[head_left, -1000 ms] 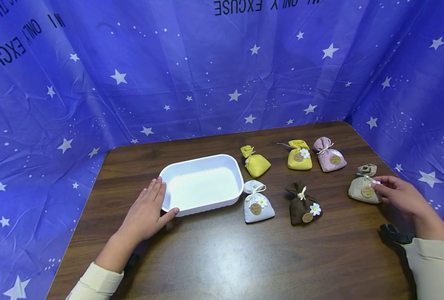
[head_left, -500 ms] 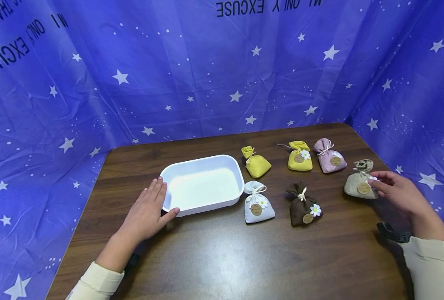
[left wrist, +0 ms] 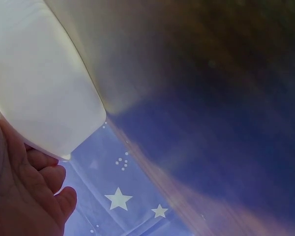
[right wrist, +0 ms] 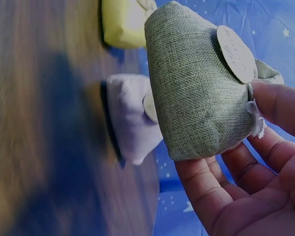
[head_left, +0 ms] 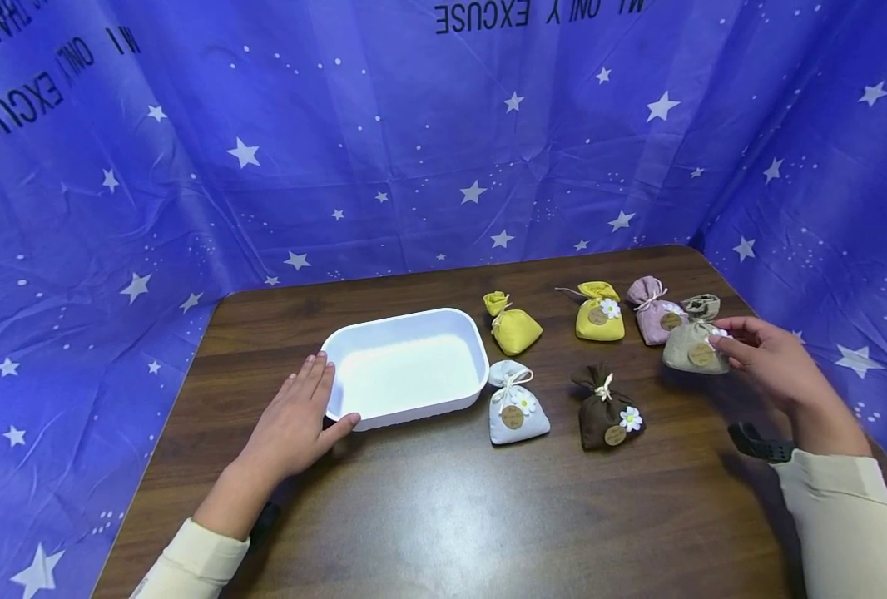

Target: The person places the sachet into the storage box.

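My right hand [head_left: 776, 362] grips a beige cloth sachet [head_left: 689, 348] by its side, thumb over the white flower, fingers behind. In the right wrist view this sachet [right wrist: 201, 88] fills the middle, its round tag facing the thumb, and it hangs above the table. In the head view it overlaps the pink sachet [head_left: 649, 312] behind it. At the left, my left hand [head_left: 289, 420] rests with straight fingers along the left end of a white plastic tray [head_left: 413, 410]. The tray's underside and wall [left wrist: 54, 83] show in the left wrist view beside the fingers.
Between the tray and the right hand lie a white sachet [head_left: 517, 416], a dark brown sachet [head_left: 601, 412] and two yellow sachets, one plain [head_left: 517, 331], one with a flower [head_left: 599, 323]. A blue star-printed curtain [head_left: 428, 166] borders the wooden table [head_left: 443, 516].
The right hand has lifted the beige sachet off the table and carried it left and back, toward the pink sachet. The left hand and tray stay in place.
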{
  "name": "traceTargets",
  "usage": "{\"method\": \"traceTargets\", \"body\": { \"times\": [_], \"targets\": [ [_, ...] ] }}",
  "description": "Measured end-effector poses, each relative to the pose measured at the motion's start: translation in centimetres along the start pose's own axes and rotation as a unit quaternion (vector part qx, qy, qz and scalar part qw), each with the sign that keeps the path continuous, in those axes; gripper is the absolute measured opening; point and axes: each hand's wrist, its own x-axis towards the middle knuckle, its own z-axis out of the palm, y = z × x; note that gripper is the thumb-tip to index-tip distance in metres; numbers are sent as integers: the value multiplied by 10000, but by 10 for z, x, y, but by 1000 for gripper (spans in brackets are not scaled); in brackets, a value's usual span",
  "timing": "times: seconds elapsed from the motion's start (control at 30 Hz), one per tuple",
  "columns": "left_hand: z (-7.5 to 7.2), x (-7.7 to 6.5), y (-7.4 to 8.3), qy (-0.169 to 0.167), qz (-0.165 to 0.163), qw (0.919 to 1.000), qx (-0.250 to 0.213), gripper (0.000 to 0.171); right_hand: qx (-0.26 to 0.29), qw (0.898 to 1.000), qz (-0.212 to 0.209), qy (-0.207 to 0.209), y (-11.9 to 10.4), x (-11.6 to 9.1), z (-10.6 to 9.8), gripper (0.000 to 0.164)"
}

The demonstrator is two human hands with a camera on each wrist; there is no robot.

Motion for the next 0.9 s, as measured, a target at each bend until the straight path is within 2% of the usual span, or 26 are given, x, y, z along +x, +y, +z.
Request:
{"method": "traceTargets", "body": {
  "times": [0.23,0.37,0.53,0.77,0.9],
  "targets": [
    [1,2,0,-1,3,10000,-9,93,264,9994,-83,-200,-16,9,13,14],
    [2,2,1,-12,-5,10000,-5,92,207,9992,-83,-320,-31,16,21,13],
    [2,2,0,8,18,10000,3,92,-16,9990,-194,-391,-46,28,34,23],
    [2,1,-1,97,30,9999,0,92,354,9972,-248,-605,-71,44,59,29],
    [1,0,-2,110,47,9999,1,93,282,9963,-432,-684,-86,53,76,34]
  ]
}}
